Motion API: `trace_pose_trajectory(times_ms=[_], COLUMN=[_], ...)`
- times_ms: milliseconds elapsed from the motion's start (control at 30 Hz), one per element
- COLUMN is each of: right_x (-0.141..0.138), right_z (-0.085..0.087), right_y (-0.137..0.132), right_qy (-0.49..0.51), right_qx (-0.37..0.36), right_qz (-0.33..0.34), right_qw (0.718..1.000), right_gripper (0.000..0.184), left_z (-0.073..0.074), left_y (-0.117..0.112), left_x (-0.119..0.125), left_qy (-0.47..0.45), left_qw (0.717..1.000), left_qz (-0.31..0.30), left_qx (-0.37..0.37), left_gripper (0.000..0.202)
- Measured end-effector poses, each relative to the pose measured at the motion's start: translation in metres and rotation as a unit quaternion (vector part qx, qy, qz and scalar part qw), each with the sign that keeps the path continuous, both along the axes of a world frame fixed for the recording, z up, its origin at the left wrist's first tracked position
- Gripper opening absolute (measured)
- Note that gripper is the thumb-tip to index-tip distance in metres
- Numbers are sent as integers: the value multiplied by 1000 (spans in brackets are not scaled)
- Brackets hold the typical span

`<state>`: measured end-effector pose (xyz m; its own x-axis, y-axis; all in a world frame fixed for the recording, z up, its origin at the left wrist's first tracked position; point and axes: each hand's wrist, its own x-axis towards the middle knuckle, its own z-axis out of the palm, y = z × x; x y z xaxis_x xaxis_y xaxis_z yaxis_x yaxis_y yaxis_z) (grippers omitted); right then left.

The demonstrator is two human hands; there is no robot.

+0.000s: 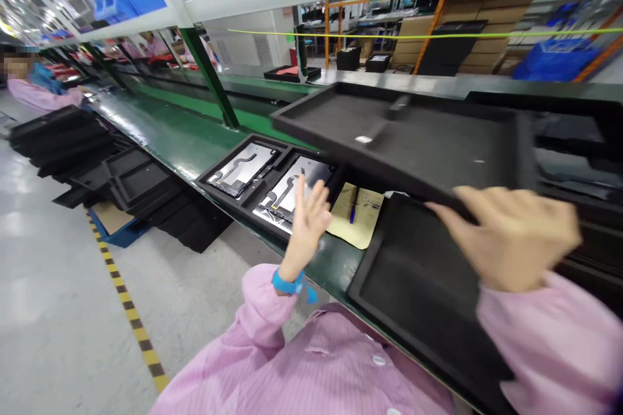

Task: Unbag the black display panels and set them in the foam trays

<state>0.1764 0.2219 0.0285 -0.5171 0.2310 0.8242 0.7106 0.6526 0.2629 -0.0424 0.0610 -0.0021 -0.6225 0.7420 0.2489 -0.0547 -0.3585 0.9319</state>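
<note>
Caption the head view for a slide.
Right hand lifts a black foam tray above the green conveyor; left hand open.

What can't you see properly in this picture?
- Head view: right hand fingertips, hidden under the lifted black tray.
- Writing on the yellow paper, too small; the tray covers its corner.
- Small white bit on the tray, blurred.
</note>
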Motion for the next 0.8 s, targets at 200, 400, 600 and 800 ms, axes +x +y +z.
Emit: trace_pose_trajectory(times_ms=[200,400,600,800], right_x=[-114,-124,-76,1], right_z=[-17,-18,-12,-42], right_y=[-110,-105,-25,48], right_qy=[-2,-20,31,53], right_qx=[-26,-16,15,68], right_qz=[201,296,163,33], right_qw=[979,955,986,996], right_gripper=[16,20,19,21], left_z=[-7,-12,-50,-136], left_y=[8,-21,-17,-37], left_x=[3,-45,-8,4], left_qy=[-46,5,269,301], left_qw=[953,967,917,861], left_qz=[289,245,234,302], left_qx=[77,75,-178,-279], left_gripper=[98,93,64,45])
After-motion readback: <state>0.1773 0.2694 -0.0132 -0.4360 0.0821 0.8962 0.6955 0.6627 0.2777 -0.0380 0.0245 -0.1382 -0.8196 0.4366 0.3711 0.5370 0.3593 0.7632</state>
